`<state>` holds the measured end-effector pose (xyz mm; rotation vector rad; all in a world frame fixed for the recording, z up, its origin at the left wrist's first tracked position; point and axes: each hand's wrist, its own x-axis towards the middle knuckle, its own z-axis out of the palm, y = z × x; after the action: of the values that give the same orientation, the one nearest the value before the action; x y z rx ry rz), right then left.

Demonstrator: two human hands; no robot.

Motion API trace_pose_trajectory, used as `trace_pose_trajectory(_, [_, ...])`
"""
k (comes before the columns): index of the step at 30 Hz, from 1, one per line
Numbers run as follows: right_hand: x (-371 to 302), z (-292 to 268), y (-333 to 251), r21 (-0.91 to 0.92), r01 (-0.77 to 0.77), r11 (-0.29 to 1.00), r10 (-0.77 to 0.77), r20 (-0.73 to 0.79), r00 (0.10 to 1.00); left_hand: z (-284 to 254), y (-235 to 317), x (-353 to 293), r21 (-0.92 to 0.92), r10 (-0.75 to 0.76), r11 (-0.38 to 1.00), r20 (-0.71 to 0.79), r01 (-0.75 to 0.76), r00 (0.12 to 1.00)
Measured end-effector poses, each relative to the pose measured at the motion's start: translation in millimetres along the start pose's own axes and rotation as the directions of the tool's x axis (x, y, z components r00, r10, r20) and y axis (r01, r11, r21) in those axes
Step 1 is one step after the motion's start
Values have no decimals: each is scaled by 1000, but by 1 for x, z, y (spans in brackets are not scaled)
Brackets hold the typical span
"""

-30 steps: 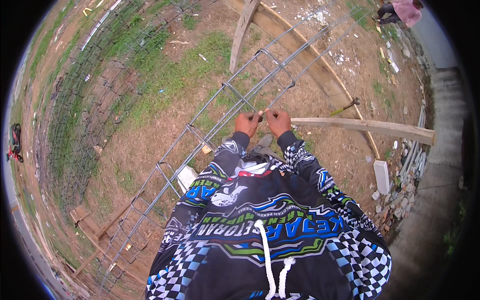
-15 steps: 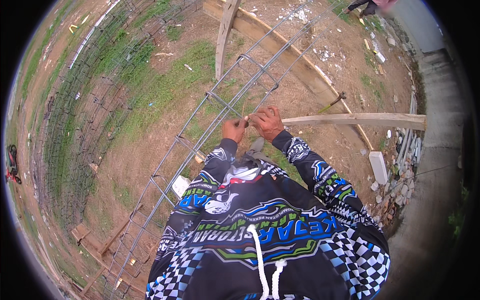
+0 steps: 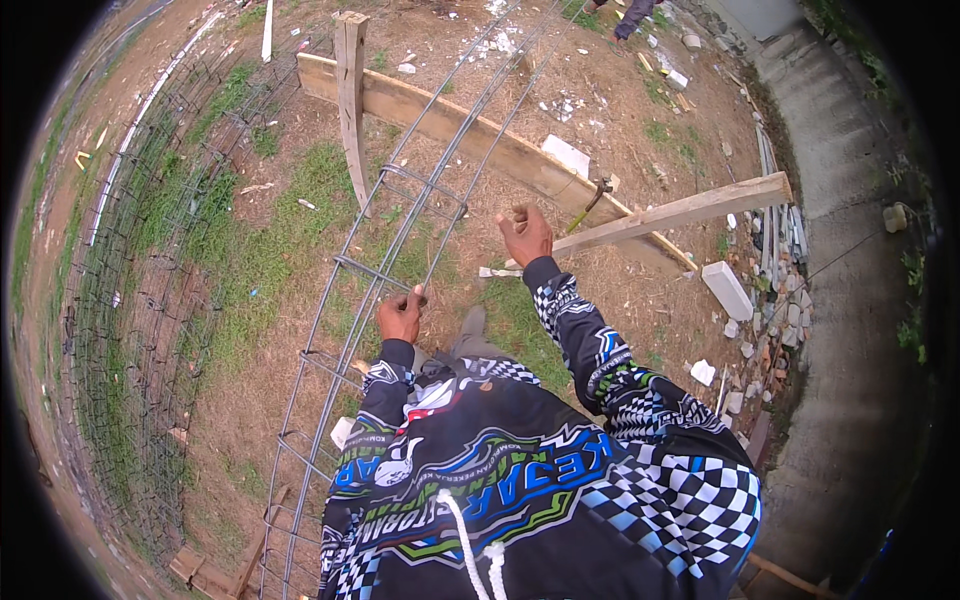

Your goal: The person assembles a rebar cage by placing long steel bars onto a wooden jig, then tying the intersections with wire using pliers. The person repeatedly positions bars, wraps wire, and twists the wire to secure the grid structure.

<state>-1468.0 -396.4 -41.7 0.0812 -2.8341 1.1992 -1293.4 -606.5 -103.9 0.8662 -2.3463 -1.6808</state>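
Observation:
A long cage of steel reinforcing bars (image 3: 432,185), tied with square stirrups, slants past on my left. My left hand (image 3: 400,318) is closed with thumb and fingertips at the cage's nearest bar. Apart from the cage, my right hand (image 3: 527,237) is raised with curled fingers, just left of a slanting wooden post (image 3: 670,212). Whether a thin wire lies between the right fingers is too small to make out. A hammer (image 3: 592,203) with a yellowish handle rests against the long plank (image 3: 450,125) beyond my hands.
Another upright wooden post (image 3: 352,110) stands beyond the cage. More rebar cages (image 3: 150,300) lie on the grass at left. White blocks (image 3: 728,290) and rubble line the concrete strip (image 3: 850,300) at right. Part of another person (image 3: 630,18) shows at the top.
My hands, together at the bar before, are now apart. The right has moved away to the right from the cage; the left stays by the bar. The view has shifted.

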Motion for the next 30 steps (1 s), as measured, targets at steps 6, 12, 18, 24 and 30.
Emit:
trace_pose_trajectory(6, [117,-92,110,-183,-420,889,261,-552,792,-1,-1,6,-19,-72,997,57,73,996])
trace_pose_trajectory(12, [138,-99,141,-277,-411,869,320,-321,892,-6,0,0,-39,-89,995,64,92,994])
trace_pose_trajectory(18, [112,-166,95,-244,45,969,-168,-514,841,-12,10,-6,-52,-165,984,91,170,982])
trace_pose_trajectory(24, [83,-217,-41,804,269,531,14,-326,945,-10,11,-4,-105,-180,976,116,192,977])
trace_pose_trajectory(30, [36,-77,-10,591,-596,543,75,673,736,-7,4,-2,-93,-154,983,72,161,985])
